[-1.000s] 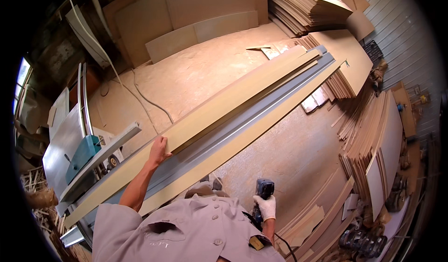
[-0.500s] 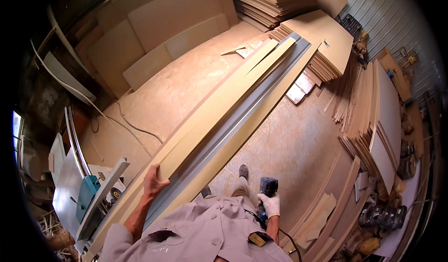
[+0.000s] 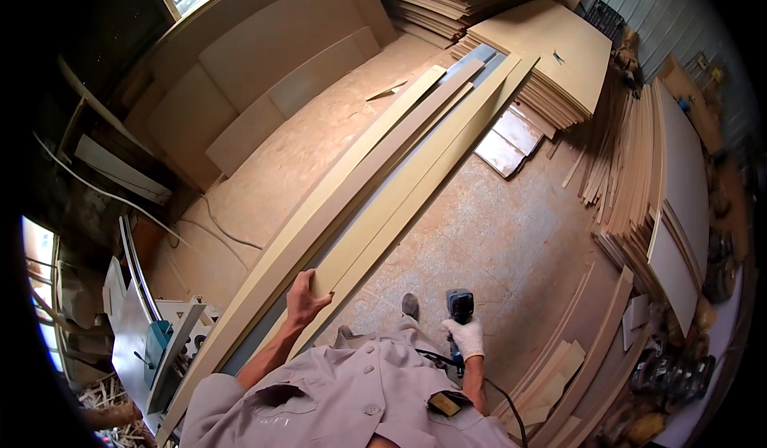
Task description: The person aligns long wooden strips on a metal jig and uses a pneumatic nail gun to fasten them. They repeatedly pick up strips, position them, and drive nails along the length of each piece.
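My bare left hand [image 3: 305,300] grips a long pale wooden strip [image 3: 383,228], fingers and thumb spread across its width. The strip lies along the near right side of a long, narrow grey metal bench [image 3: 325,258]. More long strips [image 3: 281,248] lie side by side along its far left side. In a white knitted glove, my right hand [image 3: 466,339] is closed around a blue-and-black power tool [image 3: 461,305], held low beside my body, apart from the bench. A dark cord or hose [image 3: 505,400] trails near the tool; its exact kind is unclear.
A machine with a metal table [image 3: 132,340] stands at left. Large boards [image 3: 248,89] lean against the back wall. Stacked sheets [image 3: 551,49] lie beyond the bench. Upright panels [image 3: 679,200], loose offcuts [image 3: 551,380] and clutter line the right. A cable [image 3: 220,228] crosses the floor.
My left hand has moved right with the strip, from the bench's far side across to its near right side, baring grey metal behind it. My right hand still holds the power tool.
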The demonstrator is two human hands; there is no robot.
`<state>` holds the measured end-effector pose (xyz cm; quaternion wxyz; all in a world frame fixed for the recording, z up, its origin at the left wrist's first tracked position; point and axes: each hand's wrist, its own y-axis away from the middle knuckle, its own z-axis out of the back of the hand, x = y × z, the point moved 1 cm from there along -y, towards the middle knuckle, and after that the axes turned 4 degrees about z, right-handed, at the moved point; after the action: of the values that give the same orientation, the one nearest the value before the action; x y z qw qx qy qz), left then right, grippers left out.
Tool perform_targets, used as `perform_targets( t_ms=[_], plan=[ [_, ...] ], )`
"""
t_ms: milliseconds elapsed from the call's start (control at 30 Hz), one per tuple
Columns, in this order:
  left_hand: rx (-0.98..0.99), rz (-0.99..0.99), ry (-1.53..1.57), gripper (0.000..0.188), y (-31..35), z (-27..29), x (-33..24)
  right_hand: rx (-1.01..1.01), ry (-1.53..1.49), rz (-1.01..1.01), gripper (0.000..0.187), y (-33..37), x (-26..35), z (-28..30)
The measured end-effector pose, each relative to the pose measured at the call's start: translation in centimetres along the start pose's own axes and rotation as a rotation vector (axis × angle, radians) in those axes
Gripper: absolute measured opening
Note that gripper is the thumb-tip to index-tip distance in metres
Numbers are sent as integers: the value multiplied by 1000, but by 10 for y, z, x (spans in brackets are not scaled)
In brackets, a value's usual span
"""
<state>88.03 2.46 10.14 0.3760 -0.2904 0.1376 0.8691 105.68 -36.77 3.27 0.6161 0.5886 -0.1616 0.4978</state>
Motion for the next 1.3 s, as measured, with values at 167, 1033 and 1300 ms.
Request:
perform_targets(
  t_ms=[167,1033,1300],
  plan=[
    [-28,-21,15,68,-18,-35,-3,3,-71,-22,18,-30,5,39],
    [71,-81,-48,74,-45,-95,-35,-23,-40,-99,21,-65,3,67],
    [111,-29,-68,71,-45,-108,-19,-14,-55,-90,18,-74,-13,65]
  ],
)
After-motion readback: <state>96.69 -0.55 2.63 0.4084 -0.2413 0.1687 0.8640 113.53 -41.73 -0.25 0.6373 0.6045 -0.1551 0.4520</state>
